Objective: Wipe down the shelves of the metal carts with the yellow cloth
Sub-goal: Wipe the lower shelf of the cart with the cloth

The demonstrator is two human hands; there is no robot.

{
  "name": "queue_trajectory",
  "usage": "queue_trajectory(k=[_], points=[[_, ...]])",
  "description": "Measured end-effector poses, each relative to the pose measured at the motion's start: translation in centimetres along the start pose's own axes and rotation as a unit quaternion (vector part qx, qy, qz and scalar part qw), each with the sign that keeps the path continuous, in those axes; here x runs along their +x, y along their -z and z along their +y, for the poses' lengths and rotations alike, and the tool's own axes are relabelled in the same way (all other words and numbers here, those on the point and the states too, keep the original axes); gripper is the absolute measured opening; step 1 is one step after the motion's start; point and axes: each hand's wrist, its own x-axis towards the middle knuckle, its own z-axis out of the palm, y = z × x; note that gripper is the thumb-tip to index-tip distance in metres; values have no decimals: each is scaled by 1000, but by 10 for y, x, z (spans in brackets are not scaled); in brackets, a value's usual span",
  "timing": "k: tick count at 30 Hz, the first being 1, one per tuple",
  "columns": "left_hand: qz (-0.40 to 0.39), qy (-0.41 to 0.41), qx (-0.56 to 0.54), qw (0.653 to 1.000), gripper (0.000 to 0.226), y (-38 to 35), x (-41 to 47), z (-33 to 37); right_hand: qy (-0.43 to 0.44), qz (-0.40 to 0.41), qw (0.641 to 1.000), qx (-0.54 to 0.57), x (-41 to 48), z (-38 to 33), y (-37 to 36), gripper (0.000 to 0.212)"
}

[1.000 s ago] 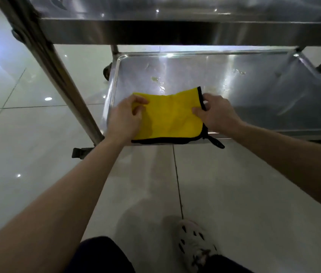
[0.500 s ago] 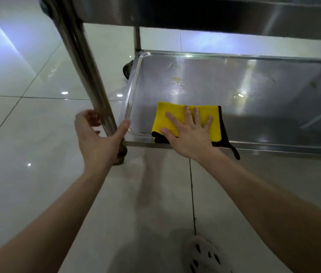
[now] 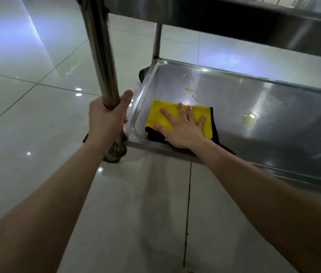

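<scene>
1. Nearest the camera, two bare forearms reach out over the tiled floor (image 3: 37,115), the hands well apart.
2. The left hand (image 3: 106,123) is wrapped around the cart's upright post (image 3: 104,56) just above a caster (image 3: 116,152), apparently bracing the cart.
3. The right hand (image 3: 183,129) lies flat, fingers straight and spread, pressing the yellow cloth (image 3: 161,115) onto the lower shelf (image 3: 274,138).
4. The folded cloth sits in the shelf's near-left corner, its long side running along the near rim.
5. Just past the fingertips lies a yellowish smear (image 3: 190,91), with a second smear (image 3: 251,115) farther right. The unwiped metal lies away from the body and rightward, so the right hand is placed for the stroke.
6. Farthest off, the upper shelf (image 3: 234,20) overhangs the work.
</scene>
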Motion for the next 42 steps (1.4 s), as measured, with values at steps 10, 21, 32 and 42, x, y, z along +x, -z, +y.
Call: queue_trajectory(k=[10,21,32,42], points=[[-25,7,29,999,36,6,4,-4,-73,8,997,-3,119,-16,29,88],[-20,19,-1,1000,43,2,-4,4,25,21,999,-2,-17,-71,-28,79],[-23,8,3,1000,40,5,0,-8,-69,0,998,0,38,55,20,84],[-14,-2,-4,1000,42,0,-6,-1,-49,15,999,-14,87,-52,8,86]])
